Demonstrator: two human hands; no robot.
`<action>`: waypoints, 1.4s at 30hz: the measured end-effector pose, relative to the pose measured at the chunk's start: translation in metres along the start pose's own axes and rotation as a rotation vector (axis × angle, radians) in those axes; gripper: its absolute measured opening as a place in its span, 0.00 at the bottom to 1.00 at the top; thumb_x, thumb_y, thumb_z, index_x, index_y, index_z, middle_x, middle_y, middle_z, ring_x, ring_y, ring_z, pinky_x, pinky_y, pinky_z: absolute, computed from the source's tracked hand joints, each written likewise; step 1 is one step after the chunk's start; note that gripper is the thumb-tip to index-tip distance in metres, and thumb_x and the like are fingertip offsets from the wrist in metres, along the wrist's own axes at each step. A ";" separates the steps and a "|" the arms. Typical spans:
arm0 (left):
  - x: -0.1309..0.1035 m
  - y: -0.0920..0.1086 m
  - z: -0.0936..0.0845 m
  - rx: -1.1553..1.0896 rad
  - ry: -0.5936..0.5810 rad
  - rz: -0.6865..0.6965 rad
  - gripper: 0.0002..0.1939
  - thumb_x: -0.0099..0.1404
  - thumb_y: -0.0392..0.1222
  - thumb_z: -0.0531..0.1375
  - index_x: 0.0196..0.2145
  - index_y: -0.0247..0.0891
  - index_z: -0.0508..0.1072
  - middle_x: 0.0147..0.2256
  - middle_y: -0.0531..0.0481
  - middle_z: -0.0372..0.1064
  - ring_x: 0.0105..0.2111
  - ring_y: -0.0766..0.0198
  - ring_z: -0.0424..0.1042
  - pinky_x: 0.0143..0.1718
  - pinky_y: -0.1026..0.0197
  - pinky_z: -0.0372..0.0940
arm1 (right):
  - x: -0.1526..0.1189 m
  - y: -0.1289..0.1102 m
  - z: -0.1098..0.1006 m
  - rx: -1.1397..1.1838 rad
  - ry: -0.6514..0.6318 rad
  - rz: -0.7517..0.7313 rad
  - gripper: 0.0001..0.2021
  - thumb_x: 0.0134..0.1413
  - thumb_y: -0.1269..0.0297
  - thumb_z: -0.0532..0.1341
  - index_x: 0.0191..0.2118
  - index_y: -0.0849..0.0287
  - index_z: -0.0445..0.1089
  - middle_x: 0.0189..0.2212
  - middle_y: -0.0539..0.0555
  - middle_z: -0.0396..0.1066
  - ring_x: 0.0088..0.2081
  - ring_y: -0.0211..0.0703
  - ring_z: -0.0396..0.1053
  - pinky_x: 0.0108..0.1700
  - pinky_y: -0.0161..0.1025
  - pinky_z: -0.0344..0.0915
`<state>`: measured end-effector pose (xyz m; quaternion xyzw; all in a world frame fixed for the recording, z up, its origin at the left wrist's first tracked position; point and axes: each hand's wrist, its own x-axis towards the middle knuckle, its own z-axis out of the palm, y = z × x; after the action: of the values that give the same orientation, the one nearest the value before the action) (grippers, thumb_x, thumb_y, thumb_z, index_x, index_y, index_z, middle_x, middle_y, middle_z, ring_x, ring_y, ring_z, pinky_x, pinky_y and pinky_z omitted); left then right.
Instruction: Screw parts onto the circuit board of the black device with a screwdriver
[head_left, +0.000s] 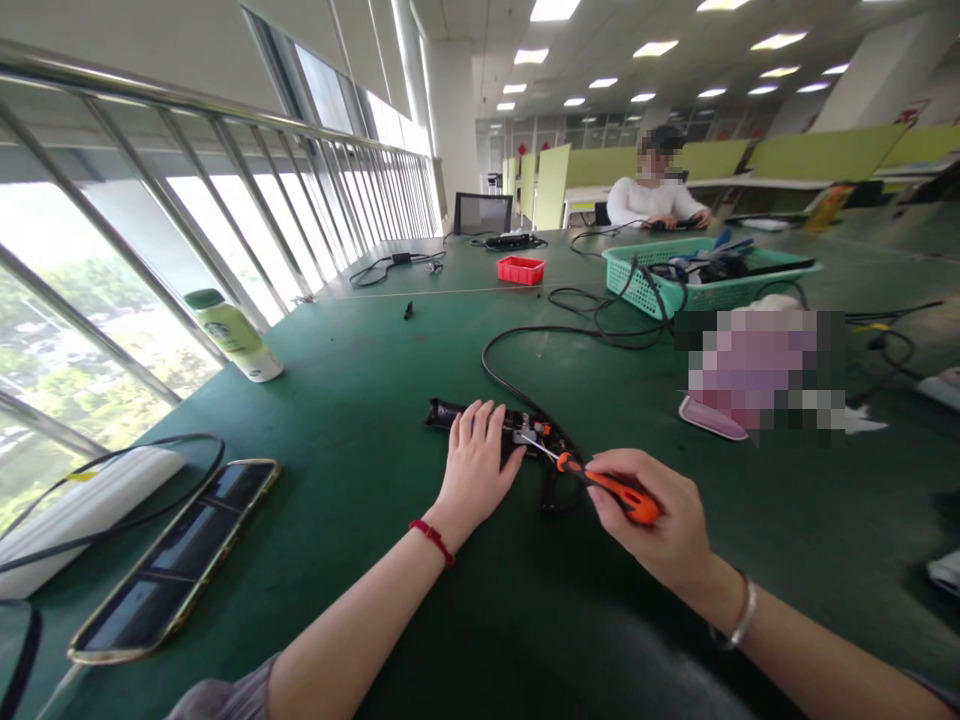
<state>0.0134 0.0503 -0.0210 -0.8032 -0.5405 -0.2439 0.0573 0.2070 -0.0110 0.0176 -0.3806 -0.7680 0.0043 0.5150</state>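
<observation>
A black corded handheld device lies on the green table with its inner parts exposed: grey metal, orange pieces and wires. My left hand holds it down, fingers laid over its body and thumb along the near side. In my right hand is an orange-and-black screwdriver, gripped by its handle. Its thin shaft points left, and the tip meets the exposed parts close to my left thumb; whether it sits in a screw is too small to tell. The device's handle part points toward me, partly in shadow.
Behind the device, a black cable curves toward a teal basket of tools. A red tray stands further back. A bottle and a phone-like panel are left, a partly blurred pink item right. Across the table sits a person.
</observation>
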 end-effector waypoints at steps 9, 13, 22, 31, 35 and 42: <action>-0.001 0.001 -0.001 0.006 -0.018 -0.005 0.25 0.64 0.47 0.51 0.55 0.30 0.57 0.55 0.37 0.57 0.59 0.48 0.51 0.58 0.44 0.49 | -0.005 0.005 0.006 0.076 0.105 -0.017 0.19 0.46 0.74 0.59 0.47 0.55 0.61 0.33 0.53 0.68 0.35 0.45 0.71 0.33 0.41 0.70; 0.000 0.001 -0.001 0.006 -0.013 -0.003 0.25 0.64 0.47 0.51 0.55 0.31 0.57 0.55 0.37 0.57 0.58 0.49 0.51 0.58 0.44 0.49 | -0.003 0.002 0.004 0.039 0.067 -0.009 0.15 0.46 0.73 0.60 0.42 0.55 0.63 0.30 0.51 0.69 0.29 0.42 0.71 0.30 0.38 0.70; 0.000 0.001 -0.001 0.007 -0.016 -0.008 0.25 0.64 0.46 0.52 0.55 0.31 0.57 0.55 0.36 0.57 0.59 0.48 0.51 0.58 0.43 0.49 | -0.004 0.004 0.004 0.060 0.062 -0.020 0.17 0.46 0.73 0.59 0.44 0.56 0.62 0.31 0.52 0.69 0.31 0.41 0.70 0.30 0.37 0.69; -0.001 -0.001 0.000 0.016 -0.012 -0.003 0.25 0.64 0.46 0.51 0.55 0.31 0.57 0.55 0.37 0.57 0.59 0.49 0.51 0.59 0.45 0.49 | 0.003 -0.002 -0.004 0.014 -0.050 -0.031 0.06 0.51 0.73 0.56 0.34 0.59 0.69 0.24 0.50 0.73 0.21 0.34 0.68 0.25 0.31 0.64; 0.000 -0.001 0.000 0.014 -0.011 0.000 0.25 0.64 0.46 0.52 0.56 0.31 0.57 0.55 0.38 0.57 0.59 0.49 0.50 0.59 0.44 0.49 | 0.005 0.000 -0.004 0.019 -0.027 -0.030 0.06 0.51 0.73 0.56 0.31 0.59 0.69 0.22 0.50 0.73 0.20 0.34 0.68 0.24 0.32 0.64; 0.000 0.000 -0.001 0.004 -0.010 -0.002 0.25 0.64 0.46 0.52 0.55 0.32 0.57 0.55 0.37 0.58 0.58 0.49 0.51 0.58 0.43 0.50 | 0.005 0.004 -0.010 0.021 0.033 -0.025 0.07 0.50 0.74 0.56 0.29 0.59 0.70 0.23 0.50 0.74 0.22 0.36 0.69 0.24 0.33 0.65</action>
<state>0.0135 0.0499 -0.0202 -0.8037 -0.5422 -0.2388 0.0557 0.2162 -0.0090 0.0245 -0.3656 -0.7641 -0.0004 0.5315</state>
